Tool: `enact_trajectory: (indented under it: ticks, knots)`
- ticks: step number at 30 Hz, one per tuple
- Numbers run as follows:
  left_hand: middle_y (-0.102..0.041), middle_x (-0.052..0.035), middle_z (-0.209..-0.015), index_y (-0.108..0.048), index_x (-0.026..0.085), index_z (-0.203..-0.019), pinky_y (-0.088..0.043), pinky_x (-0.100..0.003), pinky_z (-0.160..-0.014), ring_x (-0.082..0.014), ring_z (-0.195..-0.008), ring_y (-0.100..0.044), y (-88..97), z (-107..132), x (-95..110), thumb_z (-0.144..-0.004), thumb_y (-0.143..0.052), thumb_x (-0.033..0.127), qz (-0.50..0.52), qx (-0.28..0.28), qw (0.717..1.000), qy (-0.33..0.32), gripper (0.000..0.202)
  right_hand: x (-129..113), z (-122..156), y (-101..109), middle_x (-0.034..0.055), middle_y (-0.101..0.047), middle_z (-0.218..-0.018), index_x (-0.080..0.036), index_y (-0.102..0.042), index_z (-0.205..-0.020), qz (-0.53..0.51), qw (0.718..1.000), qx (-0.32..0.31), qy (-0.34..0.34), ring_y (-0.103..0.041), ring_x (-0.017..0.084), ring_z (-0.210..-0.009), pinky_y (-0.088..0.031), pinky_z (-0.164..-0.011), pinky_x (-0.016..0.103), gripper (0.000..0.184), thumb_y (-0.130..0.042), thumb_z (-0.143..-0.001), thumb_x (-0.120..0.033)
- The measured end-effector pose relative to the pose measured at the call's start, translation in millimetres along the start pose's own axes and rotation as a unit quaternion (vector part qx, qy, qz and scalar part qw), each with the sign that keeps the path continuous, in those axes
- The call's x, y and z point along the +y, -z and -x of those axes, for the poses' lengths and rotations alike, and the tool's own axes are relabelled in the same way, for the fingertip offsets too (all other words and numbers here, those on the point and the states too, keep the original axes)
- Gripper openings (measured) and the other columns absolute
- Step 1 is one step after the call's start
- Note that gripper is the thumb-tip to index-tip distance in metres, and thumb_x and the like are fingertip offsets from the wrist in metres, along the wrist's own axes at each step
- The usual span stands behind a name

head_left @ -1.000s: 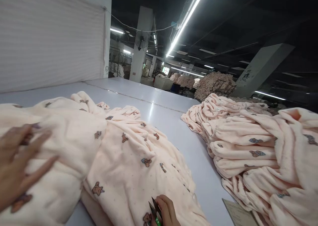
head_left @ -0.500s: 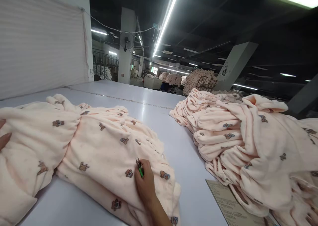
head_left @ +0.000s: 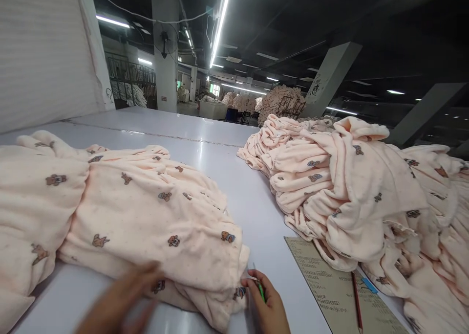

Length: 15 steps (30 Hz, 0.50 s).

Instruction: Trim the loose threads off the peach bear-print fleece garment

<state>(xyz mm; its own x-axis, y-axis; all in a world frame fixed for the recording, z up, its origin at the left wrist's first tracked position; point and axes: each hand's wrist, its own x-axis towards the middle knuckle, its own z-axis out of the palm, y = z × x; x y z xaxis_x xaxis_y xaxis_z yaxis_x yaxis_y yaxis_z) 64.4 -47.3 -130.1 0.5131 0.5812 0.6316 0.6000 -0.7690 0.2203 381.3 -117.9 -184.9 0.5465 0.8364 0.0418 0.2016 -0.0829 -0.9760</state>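
A pale pink fleece garment [head_left: 154,216] printed with small bears lies spread on the white table [head_left: 205,143] in front of me. My right hand [head_left: 267,307] rests at the garment's near right corner and holds small green-handled snips [head_left: 260,289]. My left hand [head_left: 117,302], blurred with fingers apart, hovers low over the garment's near edge and holds nothing. A second pile of the same fabric [head_left: 29,202] lies at the left.
A large heap of the same pink garments [head_left: 359,197] fills the right side of the table. A printed paper sheet [head_left: 330,285] with a red pencil [head_left: 356,300] lies near the front right. More fabric heaps [head_left: 278,101] and pillars stand far back.
The camera has turned right. My right hand slid with the snips from the garment's top to its near right corner. My left hand came from the left pile to the garment's near edge.
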Motion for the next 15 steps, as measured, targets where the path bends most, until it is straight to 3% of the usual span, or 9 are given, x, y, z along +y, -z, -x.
enact_trajectory:
  ticks: [3,5,8,11,13,15]
  knots:
    - [-0.066,-0.006,-0.111,-0.054,0.022,-0.117,-0.042,-0.024,-0.09,-0.0166,-0.101,-0.06,-73.5,4.6,37.3,-0.092,-0.033,0.028,0.012,-0.027,0.991,-0.13,0.033,-3.5,10.2,-27.9,0.0065,-0.071,-0.084,-0.018,-0.057,-0.106,-0.031,0.999,-0.008,0.004,-0.067,0.023,-0.081,-0.052,-0.072,0.03,0.047,-0.063,-0.073,-0.051]
    - [-0.064,-0.0088,-0.117,-0.05,0.018,-0.124,-0.032,-0.03,-0.099,-0.0197,-0.108,-0.056,-113.0,5.8,52.9,-0.091,-0.038,0.025,0.01,-0.026,0.988,-0.15,0.036,-7.7,15.6,-40.0,0.0057,-0.07,-0.086,-0.02,-0.057,-0.106,-0.052,0.999,-0.014,0.007,-0.066,0.022,-0.084,-0.051,-0.076,0.03,0.048,-0.064,-0.071,-0.053]
    - [-0.063,-0.0169,-0.116,-0.056,0.011,-0.117,-0.026,-0.041,-0.101,-0.0285,-0.11,-0.053,-140.4,0.7,59.3,-0.082,-0.053,0.035,0.033,-0.027,0.992,-0.121,0.042,-14.5,23.5,-46.4,0.008,-0.07,-0.09,-0.019,-0.06,-0.1,-0.086,0.996,-0.025,0.012,-0.066,0.023,-0.088,-0.051,-0.078,0.03,0.049,-0.062,-0.071,-0.059]
    - [-0.07,-0.013,-0.096,-0.065,0.014,-0.089,-0.043,-0.037,-0.086,-0.0259,-0.089,-0.061,-123.7,-14.4,57.8,-0.075,-0.055,0.029,0.103,-0.058,0.992,-0.047,0.022,-21.5,32.1,-41.8,0.0086,-0.07,-0.087,-0.019,-0.061,-0.091,-0.107,0.994,-0.027,0.017,-0.066,0.024,-0.086,-0.052,-0.075,0.029,0.048,-0.061,-0.071,-0.062]
    - [-0.07,-0.0067,-0.086,-0.064,0.018,-0.084,-0.05,-0.029,-0.074,-0.0204,-0.078,-0.063,-91.7,-27.1,58.3,-0.075,-0.049,0.021,0.157,-0.094,0.983,0.013,0.018,-26.1,36.4,-35.9,0.0064,-0.071,-0.084,-0.02,-0.058,-0.097,-0.107,0.994,-0.013,0.014,-0.068,0.022,-0.079,-0.053,-0.069,0.025,0.044,-0.06,-0.075,-0.057]
    - [-0.07,-0.0055,-0.091,-0.063,0.018,-0.096,-0.052,-0.024,-0.074,-0.019,-0.084,-0.064,-51.4,-37.1,59.9,-0.081,-0.041,0.02,0.211,-0.111,0.969,0.068,0.026,-30.2,38.3,-31.8,0.0052,-0.07,-0.09,-0.023,-0.05,-0.114,-0.089,0.996,0.018,0.007,-0.068,0.02,-0.078,-0.053,-0.064,0.022,0.048,-0.061,-0.078,-0.051]
